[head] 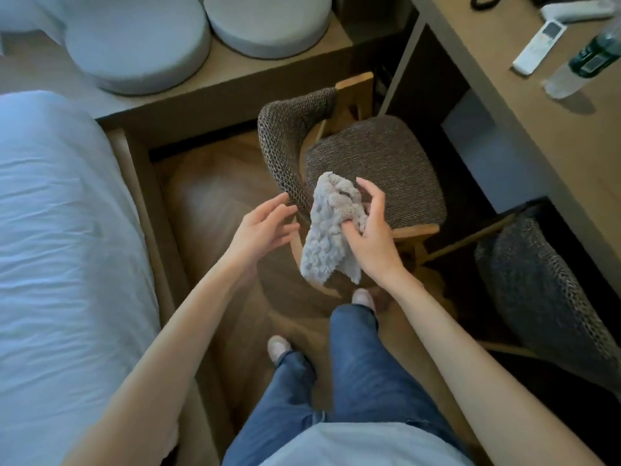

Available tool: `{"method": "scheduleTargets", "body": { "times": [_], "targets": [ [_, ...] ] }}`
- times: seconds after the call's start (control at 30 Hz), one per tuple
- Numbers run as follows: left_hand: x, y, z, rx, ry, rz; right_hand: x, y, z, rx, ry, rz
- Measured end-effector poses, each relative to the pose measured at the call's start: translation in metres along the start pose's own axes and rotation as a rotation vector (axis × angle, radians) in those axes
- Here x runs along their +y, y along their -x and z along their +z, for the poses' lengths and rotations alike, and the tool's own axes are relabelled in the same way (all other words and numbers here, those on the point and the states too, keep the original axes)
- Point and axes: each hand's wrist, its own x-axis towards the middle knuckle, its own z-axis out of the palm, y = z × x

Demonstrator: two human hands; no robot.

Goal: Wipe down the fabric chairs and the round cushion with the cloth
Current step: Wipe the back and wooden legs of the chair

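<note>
My right hand (371,235) grips a fluffy grey cloth (327,230), which hangs over the front edge of a dark woven fabric chair (379,166) with a wooden frame. My left hand (263,227) hovers just left of the cloth, fingers spread and holding nothing, close to the chair's curved backrest (285,142). A second fabric chair (544,290) stands at the right under the desk. Two round pale cushions (141,45) (268,21) rest on a wooden ledge at the top.
A bed with white sheets (60,247) fills the left side. A wooden desk (537,105) at the right carries a remote control (539,47) and a plastic bottle (584,65). Wooden floor (218,203) lies between bed and chair. My legs in jeans stand below.
</note>
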Motion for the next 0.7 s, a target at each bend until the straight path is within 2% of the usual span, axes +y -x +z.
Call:
{"method": "scheduleTargets", "body": {
  "times": [0.07, 0.13, 0.33, 0.43, 0.57, 0.7],
  "targets": [
    [-0.004, -0.009, -0.026, 0.093, -0.206, 0.078, -0.005, -0.008, 0.013, 0.02, 0.108, 0.007],
    [-0.004, -0.026, -0.052, 0.094, -0.398, 0.172, -0.007, -0.022, 0.023, 0.069, 0.181, 0.095],
    [0.032, -0.099, -0.095, -0.087, -0.994, 0.463, -0.005, -0.083, 0.054, 0.192, 0.177, 0.231],
    [0.055, -0.148, -0.1, -0.237, -1.28, 0.575, -0.001, -0.119, 0.078, 0.159, 0.176, 0.257],
    [0.082, -0.206, -0.105, -0.39, -1.598, 0.606, 0.001, -0.156, 0.106, 0.038, 0.161, 0.389],
    [0.1, -0.245, -0.107, -0.53, -1.813, 0.649, -0.012, -0.168, 0.125, -0.05, 0.331, 0.482]
  ]
}}
